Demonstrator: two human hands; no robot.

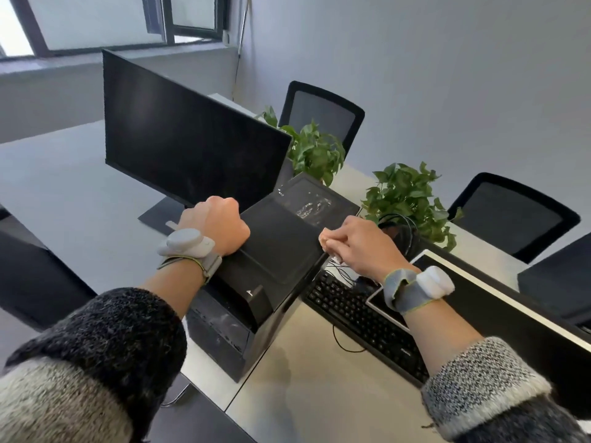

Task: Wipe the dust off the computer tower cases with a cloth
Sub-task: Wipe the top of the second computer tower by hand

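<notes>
1. On the bench (303, 394), in the head view, I see the black computer tower (278, 238) standing between a monitor (192, 139) and a keyboard (361, 318), its top panel streaked with smears.
2. The left hand (214, 225) sits knuckles-up on the tower's left top edge, fingers curled under; I cannot tell whether they grip it.
3. The right hand (361, 244) has its fingers pinching a small pale cloth (326, 238) against the tower's right top edge.
4. Two leafy plants (412, 199) stand just behind the tower.
</notes>
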